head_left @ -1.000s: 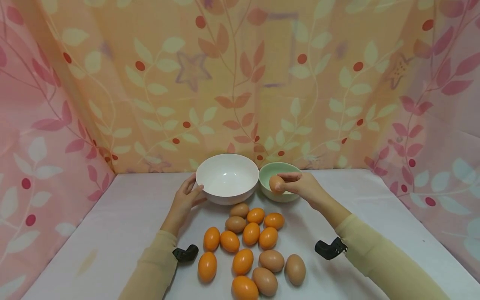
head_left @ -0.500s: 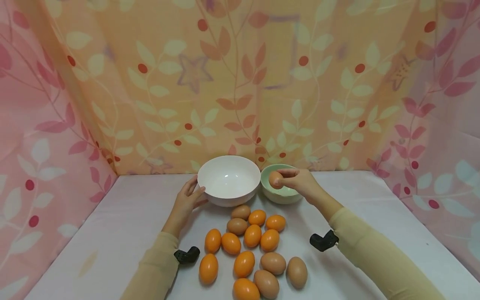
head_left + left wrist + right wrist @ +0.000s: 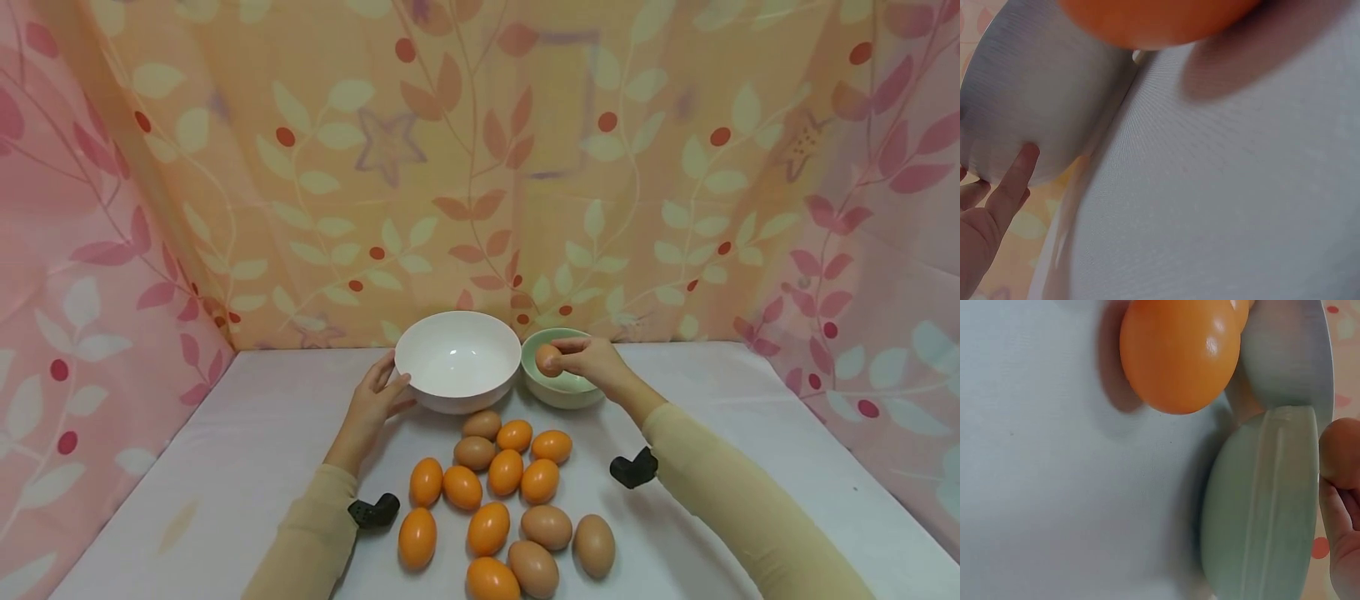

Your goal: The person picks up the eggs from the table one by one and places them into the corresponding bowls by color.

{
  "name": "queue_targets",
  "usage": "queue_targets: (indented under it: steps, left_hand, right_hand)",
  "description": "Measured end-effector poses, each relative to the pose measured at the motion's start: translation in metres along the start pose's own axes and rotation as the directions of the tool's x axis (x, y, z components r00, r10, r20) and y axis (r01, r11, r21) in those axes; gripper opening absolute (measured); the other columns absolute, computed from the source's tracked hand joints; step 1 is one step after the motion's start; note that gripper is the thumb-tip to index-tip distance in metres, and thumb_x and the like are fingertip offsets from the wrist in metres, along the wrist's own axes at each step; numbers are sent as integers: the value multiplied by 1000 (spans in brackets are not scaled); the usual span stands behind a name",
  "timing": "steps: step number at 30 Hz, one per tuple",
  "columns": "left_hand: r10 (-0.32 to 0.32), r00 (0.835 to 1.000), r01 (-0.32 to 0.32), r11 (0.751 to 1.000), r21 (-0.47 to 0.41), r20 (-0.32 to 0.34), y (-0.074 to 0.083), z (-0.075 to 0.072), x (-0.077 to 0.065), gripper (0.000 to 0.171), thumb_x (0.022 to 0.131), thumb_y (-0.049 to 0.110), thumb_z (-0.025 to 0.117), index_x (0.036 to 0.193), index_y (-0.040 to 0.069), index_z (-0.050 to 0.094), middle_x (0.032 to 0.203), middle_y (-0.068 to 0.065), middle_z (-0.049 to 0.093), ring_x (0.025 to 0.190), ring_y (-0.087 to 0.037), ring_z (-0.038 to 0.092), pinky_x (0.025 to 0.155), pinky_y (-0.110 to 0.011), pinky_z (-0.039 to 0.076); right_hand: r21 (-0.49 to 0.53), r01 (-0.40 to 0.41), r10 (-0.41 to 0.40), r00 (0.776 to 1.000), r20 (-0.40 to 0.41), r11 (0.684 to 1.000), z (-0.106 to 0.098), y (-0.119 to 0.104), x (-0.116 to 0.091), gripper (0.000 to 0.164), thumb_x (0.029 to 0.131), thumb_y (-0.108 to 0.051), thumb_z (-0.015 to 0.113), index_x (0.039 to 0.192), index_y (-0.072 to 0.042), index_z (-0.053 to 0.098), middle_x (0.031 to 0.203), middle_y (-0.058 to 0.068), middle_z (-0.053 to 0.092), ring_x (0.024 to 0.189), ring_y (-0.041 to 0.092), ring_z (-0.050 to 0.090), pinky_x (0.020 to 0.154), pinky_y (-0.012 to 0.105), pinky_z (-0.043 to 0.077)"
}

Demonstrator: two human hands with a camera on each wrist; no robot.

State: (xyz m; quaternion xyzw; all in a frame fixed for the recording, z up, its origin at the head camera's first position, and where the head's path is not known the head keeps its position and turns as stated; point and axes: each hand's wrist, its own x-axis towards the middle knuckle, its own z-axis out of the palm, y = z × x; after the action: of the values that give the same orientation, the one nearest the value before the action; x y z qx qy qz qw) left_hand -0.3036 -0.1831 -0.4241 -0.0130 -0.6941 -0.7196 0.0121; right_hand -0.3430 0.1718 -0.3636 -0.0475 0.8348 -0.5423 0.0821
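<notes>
Brown egg (image 3: 547,360) pinched above the green bowl (image 3: 567,397)

Orange eggs (image 3: 488,529) and other brown eggs (image 3: 546,527) lie across the lower middle of the frame. Right of centre, the right hand (image 3: 597,365) pinches its egg between thumb and fingers — likely light, stiff, smooth and brittle, so best held gently round the widest part. Left of centre, the left hand (image 3: 372,395) rests extended fingers against the white bowl (image 3: 450,402) — a patterned curtain (image 3: 480,179) hangs behind.

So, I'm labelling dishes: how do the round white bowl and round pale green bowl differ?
The round white bowl is larger than the round pale green bowl. The left hand touches the white bowl; the right hand holds a brown egg over the green bowl. Both stand upright.
</notes>
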Motion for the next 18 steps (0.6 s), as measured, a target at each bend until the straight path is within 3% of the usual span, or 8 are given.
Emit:
queue_targets:
  steps: [8,18]
  left_hand:
    - [-3,1000,3,1000,3,-3,-1,-1,2,64,102,17,56,158,14,25,167,-6,18,145,-32,39,103,-51,52]
    - [-6,1000,6,1000,15,-5,-2,1,2,65,102,18,58,158,13,26,167,-6,19,145,-32,40,101,-51,53]
  right_hand:
    - [13,-15,15,1000,-4,1000,0,6,13,58,87,-27,77,135,-1,60,138,16,61,129,30,55,113,43,47]
    - [-16,-18,18,1000,7,1000,-4,12,24,62,89,-28,75,140,0,55,147,19,52,137,34,47,115,46,43]
